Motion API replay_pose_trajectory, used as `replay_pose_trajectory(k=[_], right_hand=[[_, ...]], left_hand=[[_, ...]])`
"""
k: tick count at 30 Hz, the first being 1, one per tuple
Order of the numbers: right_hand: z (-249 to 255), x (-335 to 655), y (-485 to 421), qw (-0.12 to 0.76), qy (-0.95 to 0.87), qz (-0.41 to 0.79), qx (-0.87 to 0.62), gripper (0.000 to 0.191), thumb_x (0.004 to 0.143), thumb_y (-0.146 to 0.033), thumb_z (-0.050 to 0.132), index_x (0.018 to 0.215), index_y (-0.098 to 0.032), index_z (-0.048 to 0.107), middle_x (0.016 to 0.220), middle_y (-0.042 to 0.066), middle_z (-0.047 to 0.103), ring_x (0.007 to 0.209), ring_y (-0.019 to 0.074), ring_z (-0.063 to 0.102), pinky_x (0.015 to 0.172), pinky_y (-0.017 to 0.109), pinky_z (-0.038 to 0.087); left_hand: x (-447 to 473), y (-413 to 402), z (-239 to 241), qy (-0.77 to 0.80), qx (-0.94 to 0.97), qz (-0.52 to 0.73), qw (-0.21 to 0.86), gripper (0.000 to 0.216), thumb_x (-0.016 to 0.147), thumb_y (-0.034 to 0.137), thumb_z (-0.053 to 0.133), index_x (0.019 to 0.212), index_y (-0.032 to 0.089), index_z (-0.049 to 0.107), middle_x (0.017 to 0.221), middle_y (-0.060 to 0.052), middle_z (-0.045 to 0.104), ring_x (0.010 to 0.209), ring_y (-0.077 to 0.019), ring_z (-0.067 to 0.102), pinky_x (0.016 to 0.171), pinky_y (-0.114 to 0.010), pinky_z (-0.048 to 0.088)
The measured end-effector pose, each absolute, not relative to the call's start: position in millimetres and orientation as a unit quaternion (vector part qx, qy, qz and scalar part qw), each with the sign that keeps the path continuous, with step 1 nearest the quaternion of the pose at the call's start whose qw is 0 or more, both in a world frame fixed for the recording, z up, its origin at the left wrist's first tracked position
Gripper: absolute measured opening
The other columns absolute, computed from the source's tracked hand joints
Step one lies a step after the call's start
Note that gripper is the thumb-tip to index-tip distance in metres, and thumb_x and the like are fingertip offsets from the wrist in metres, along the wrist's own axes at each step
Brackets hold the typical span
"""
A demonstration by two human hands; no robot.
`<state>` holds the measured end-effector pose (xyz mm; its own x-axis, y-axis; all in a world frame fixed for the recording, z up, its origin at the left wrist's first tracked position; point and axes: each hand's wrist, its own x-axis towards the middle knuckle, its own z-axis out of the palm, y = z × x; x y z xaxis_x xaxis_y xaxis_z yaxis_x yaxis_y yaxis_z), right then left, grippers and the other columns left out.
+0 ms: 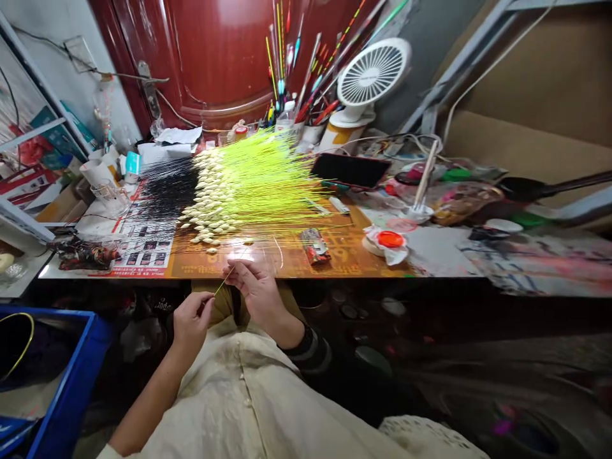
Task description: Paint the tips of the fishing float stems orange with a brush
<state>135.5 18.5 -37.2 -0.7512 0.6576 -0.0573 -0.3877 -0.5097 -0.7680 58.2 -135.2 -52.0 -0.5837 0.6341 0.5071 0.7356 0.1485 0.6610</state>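
My left hand [191, 322] and my right hand [255, 290] are held close together below the table's front edge, over my lap. Both pinch a thin yellow stick [224, 281] that runs between their fingertips. On the table [287, 261] straight ahead lies a big fan of fishing floats [210, 197], with cream oval bodies in the middle, neon yellow stems [268, 182] to the right and black stems [165, 188] to the left. A few loose cream bodies [210, 250] lie near the front edge.
A white desk fan [370, 76] and cups of coloured float rods [301, 95] stand at the back by a red door. A black phone [350, 170], a red-capped wrapped item [389, 241] and a small packet [314, 245] lie to the right. A blue crate [67, 389] stands at the lower left.
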Motion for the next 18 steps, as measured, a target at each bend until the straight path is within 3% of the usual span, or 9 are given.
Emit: replay_pose_trajectory(k=[12,16,18], right_hand=[[-26,120,2,0.305,-0.387,0.856,-0.155,0.038,0.069,-0.052,0.087,0.091,-0.025,0.073,0.081,-0.001,0.072,0.077,0.0144,0.068,0.075,0.031,0.057],[-5,128,20,0.357,-0.412,0.825,-0.149,0.036,0.065,-0.051,0.089,0.085,-0.025,0.073,0.075,-0.002,0.069,0.070,0.0126,0.063,0.068,0.030,0.053],[12,143,43,0.413,-0.449,0.779,-0.143,0.030,0.071,-0.049,0.085,0.085,-0.025,0.073,0.074,-0.002,0.067,0.068,0.0106,0.061,0.068,0.030,0.050]], left_hand=[[56,-148,-57,-0.742,-0.445,-0.496,0.080,0.015,0.097,0.027,0.058,0.096,0.021,0.071,0.085,-0.002,0.073,0.072,-0.0119,0.067,0.067,-0.022,0.054],[57,-147,-57,-0.733,-0.471,-0.484,0.085,0.017,0.099,0.031,0.058,0.105,0.021,0.070,0.092,-0.005,0.074,0.077,-0.0137,0.070,0.071,-0.024,0.057],[60,-149,-56,-0.731,-0.480,-0.475,0.100,0.021,0.099,0.034,0.057,0.110,0.021,0.069,0.098,-0.007,0.075,0.085,-0.0155,0.071,0.077,-0.027,0.059]])
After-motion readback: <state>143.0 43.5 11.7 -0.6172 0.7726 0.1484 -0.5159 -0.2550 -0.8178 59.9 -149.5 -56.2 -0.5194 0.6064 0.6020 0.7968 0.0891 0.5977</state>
